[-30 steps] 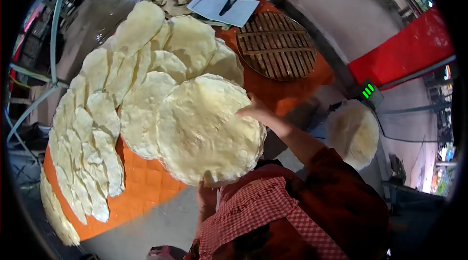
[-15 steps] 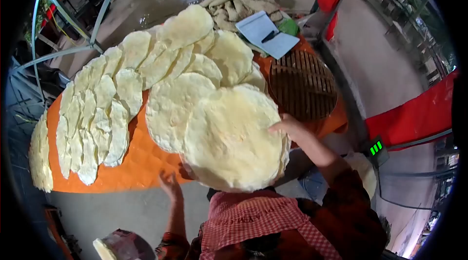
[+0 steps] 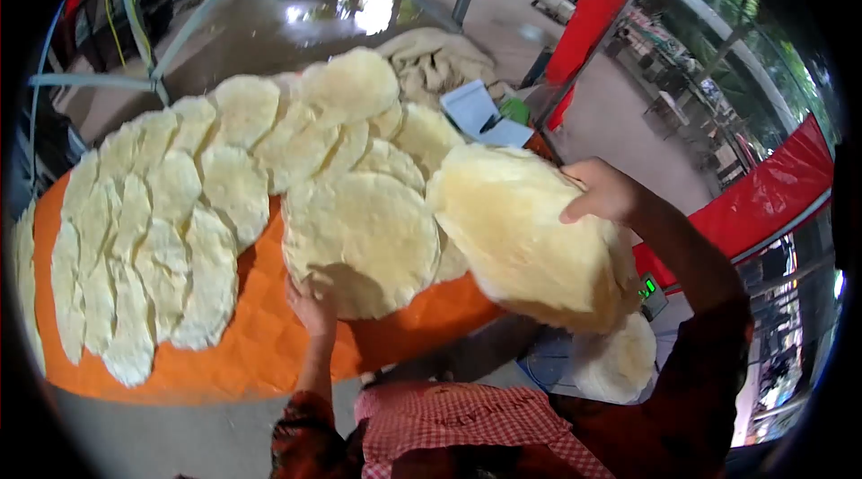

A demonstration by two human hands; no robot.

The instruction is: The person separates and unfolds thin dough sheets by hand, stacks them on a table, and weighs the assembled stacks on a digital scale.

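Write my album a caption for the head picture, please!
Right hand holding pale flatbread; left hand at the edge of another round.

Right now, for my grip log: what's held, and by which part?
The right hand holds the raised flatbread by its upper-right edge; whether the left hand grips the lying flatbread is unclear.

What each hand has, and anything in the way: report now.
Right hand gripping raised flatbread at its edge. Left hand at near edge of lying flatbread on table, grip unclear. Notebook beyond raised flatbread; no obvious obstruction.
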